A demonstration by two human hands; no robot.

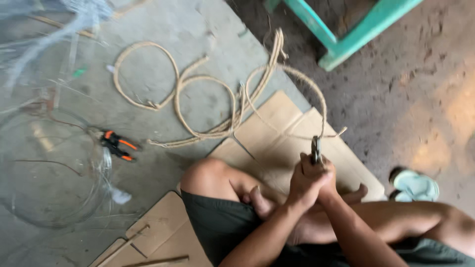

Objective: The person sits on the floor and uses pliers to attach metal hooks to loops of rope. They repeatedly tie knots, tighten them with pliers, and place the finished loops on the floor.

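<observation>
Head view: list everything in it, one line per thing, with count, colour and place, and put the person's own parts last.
Rope-wrapped rings: several overlapping loops, tan, on the concrete floor at upper centre.
Ring in hand: one, tan wrapped, rising from the hands at centre right.
Pliers: one pair, orange and black handles, on the floor at left.
Wire coil: one bundle, thin and pale, at far left.
Cardboard sheets: flattened, brown, under the legs and at bottom left.
Plastic stool: one, teal, top right, partly cut off.
Sandal: one, pale green, at right.
Dark tool: one, held upright; kind unclear.
Left hand, right hand: together, gripping the tool.
Bare legs, dark shorts: bottom.
</observation>
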